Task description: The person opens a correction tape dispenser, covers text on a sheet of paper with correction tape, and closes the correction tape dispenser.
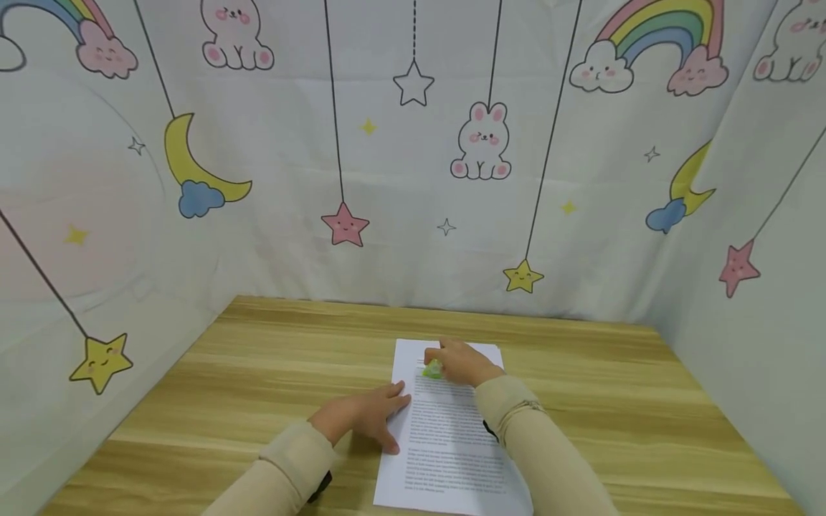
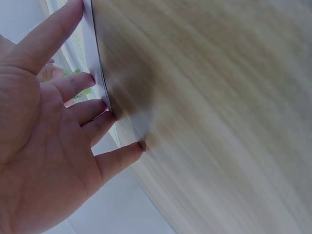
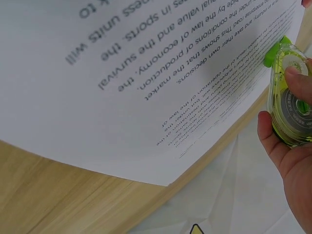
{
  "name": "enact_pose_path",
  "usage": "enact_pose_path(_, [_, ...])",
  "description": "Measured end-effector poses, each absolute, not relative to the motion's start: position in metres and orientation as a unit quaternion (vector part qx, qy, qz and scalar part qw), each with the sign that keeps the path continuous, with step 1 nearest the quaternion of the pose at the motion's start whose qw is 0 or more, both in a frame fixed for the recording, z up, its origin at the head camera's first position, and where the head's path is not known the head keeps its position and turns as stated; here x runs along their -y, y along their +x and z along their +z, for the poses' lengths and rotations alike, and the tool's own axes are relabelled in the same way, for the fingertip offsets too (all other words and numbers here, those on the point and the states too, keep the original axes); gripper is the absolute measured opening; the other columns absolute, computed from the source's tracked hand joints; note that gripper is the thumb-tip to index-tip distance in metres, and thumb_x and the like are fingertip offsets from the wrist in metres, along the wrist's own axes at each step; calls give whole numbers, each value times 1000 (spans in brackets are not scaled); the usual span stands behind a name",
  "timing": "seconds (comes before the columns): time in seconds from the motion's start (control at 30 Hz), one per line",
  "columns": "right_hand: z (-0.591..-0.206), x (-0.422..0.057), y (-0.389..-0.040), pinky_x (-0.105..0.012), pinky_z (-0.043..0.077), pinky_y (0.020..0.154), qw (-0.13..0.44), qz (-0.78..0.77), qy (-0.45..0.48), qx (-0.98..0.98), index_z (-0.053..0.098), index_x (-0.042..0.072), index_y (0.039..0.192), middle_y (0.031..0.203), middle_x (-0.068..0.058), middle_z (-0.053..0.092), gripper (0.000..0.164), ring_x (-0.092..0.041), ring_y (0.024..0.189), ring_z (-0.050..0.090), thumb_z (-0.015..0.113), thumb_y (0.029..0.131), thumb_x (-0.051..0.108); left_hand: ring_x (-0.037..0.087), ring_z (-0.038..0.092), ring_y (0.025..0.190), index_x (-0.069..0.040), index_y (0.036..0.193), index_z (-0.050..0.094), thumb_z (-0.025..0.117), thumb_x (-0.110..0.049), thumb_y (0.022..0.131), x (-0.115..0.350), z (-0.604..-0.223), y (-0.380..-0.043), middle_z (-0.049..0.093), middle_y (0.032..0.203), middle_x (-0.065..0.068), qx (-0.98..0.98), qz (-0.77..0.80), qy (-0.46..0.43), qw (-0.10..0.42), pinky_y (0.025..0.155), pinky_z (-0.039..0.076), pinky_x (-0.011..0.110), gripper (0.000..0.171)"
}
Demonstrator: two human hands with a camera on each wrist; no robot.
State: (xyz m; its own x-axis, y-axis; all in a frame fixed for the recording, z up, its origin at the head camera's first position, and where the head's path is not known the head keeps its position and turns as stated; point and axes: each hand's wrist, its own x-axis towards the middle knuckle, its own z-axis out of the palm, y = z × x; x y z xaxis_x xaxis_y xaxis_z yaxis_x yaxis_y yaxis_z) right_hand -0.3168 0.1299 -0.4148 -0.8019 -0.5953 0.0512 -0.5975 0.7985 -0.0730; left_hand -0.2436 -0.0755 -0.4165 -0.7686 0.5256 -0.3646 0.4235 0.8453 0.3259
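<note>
A printed sheet of paper lies on the wooden table in the head view, with lines of black text. My right hand is over its upper part and grips a green, see-through correction tape. In the right wrist view the thumb lies on the side of the correction tape, and its green tip is at the text. My left hand rests with spread, straight fingers on the sheet's left edge. The left wrist view shows those fingertips along the paper's edge.
The wooden table extends around the paper on both sides and behind it. A white cloth with cartoon stars, rabbits, moons and rainbows hangs along the table's back, and similar cloth walls stand at left and right.
</note>
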Motion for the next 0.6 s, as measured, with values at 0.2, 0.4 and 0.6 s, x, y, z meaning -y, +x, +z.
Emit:
enact_pose_path(0.2, [-415, -135, -317, -34, 45, 74, 7, 35, 309, 950, 62, 24, 103, 88, -2, 53, 32, -15, 76, 48, 59, 83, -1, 26, 17, 142, -14, 143, 33, 76, -37, 72, 74, -414, -243, 17, 155, 6, -933, 121, 241, 237, 112, 22, 43, 86])
enact_pose_path(0.4, [-415, -141, -317, -31, 44, 71, 9, 33, 307, 951, 63, 24, 104, 87, 0, 53, 32, -13, 74, 46, 57, 84, -1, 27, 18, 142, -14, 143, 33, 76, -36, 73, 74, -412, -243, 17, 155, 7, -934, 122, 239, 235, 112, 22, 44, 86])
enact_pose_path(0.6, [-413, -150, -312, -31, 42, 67, 13, 50, 320, 946, 63, 21, 101, 85, -2, 53, 31, -13, 71, 43, 58, 83, -3, 26, 18, 142, -14, 143, 33, 76, -37, 72, 73, -411, -242, 17, 155, 7, -934, 119, 240, 237, 112, 22, 43, 86])
